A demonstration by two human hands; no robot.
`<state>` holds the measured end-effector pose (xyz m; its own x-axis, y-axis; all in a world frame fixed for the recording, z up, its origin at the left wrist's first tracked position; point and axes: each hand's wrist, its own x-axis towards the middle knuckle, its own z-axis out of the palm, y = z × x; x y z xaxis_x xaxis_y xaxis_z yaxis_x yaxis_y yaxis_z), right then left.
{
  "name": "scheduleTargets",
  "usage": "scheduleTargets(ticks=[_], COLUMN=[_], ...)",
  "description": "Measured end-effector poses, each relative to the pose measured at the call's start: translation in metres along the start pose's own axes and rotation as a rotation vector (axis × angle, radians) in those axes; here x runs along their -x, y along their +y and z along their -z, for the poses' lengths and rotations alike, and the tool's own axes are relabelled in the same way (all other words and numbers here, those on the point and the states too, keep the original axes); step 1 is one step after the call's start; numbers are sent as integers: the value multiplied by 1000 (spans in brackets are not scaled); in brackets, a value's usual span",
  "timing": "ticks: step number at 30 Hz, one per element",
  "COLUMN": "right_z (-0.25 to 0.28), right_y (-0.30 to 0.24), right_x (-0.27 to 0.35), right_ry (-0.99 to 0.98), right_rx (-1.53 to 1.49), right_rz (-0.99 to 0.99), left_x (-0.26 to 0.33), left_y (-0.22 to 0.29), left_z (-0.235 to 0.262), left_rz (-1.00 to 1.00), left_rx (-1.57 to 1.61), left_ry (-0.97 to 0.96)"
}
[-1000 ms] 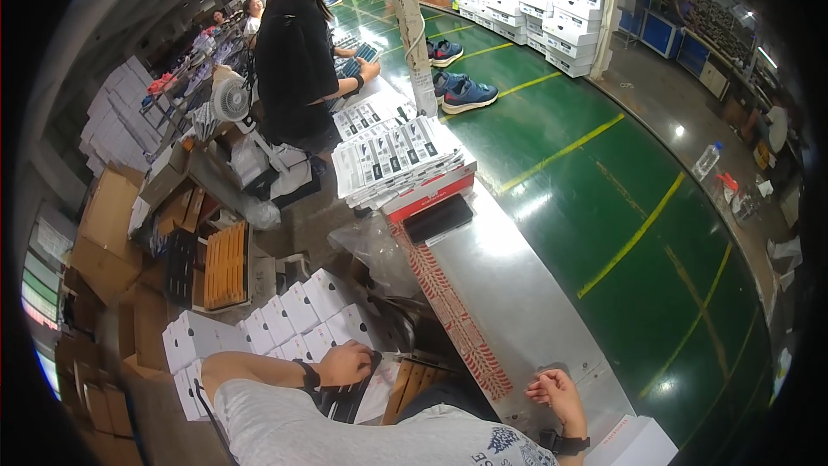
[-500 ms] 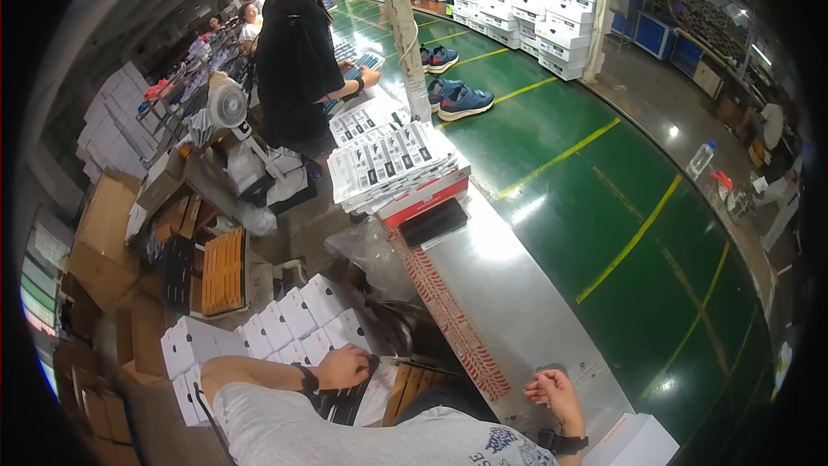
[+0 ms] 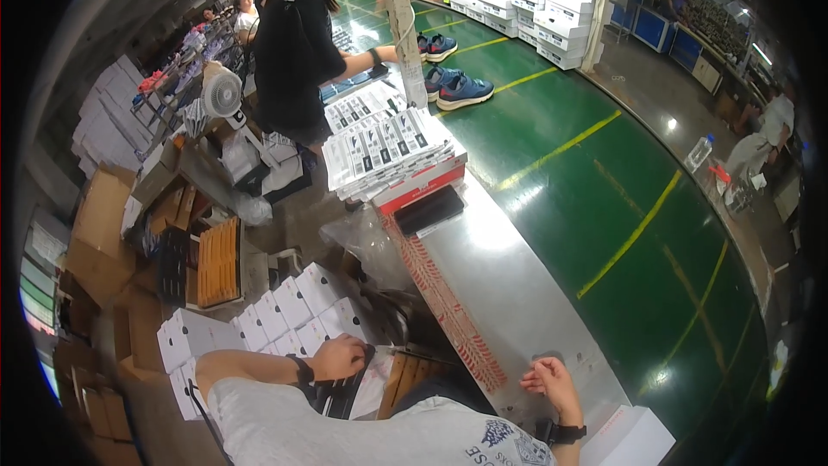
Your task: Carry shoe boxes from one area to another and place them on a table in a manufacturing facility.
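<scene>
My left hand (image 3: 341, 357) is at the lower middle, palm down beside the stacked white boxes (image 3: 289, 306). Its fingers curl over a dark edge; what they grip is partly hidden. Below it lie dark slats and a white sheet, with orange-brown slats (image 3: 405, 379) next to them. My right hand (image 3: 554, 384) hovers over the near end of the metal table (image 3: 517, 293), fingers loosely bent and nothing seen in them. A white box (image 3: 628, 440) stands beside my right wrist. A dark phone-like slab (image 3: 429, 209) lies farther up the table.
A stack of printed white sheets (image 3: 392, 151) rests on a red box (image 3: 423, 188). Blue sneakers (image 3: 464, 90) stand on the green yellow-lined surface (image 3: 552, 199) by a post (image 3: 402, 35). A person in black (image 3: 297, 61) works beyond. Cartons (image 3: 103, 225) and a small fan (image 3: 222, 95) are at left.
The person in black has stretched an arm to the right, toward the post. My view has shifted slightly. Both my hands keep nearly the same place and shape.
</scene>
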<state>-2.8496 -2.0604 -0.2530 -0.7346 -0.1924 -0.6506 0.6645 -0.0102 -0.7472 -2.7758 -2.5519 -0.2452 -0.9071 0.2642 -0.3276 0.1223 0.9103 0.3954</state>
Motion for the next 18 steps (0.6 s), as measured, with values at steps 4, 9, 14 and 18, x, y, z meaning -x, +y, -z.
scheduleTargets(ticks=[4, 9, 14, 18], right_z=[-4, 9, 24, 40], right_y=[-13, -12, -16, -5], right_x=[-2, -21, -32, -38], right_ry=[-10, 127, 361, 420], right_rx=[85, 101, 4, -124], right_rz=[23, 239, 355, 364], left_x=[2, -2, 1, 1], left_y=[1, 1, 1, 5], left_z=[-1, 0, 0, 4], left_rz=[-21, -21, -7, 2], left_rx=[-14, 9, 8, 11], left_ry=[37, 35, 14, 1])
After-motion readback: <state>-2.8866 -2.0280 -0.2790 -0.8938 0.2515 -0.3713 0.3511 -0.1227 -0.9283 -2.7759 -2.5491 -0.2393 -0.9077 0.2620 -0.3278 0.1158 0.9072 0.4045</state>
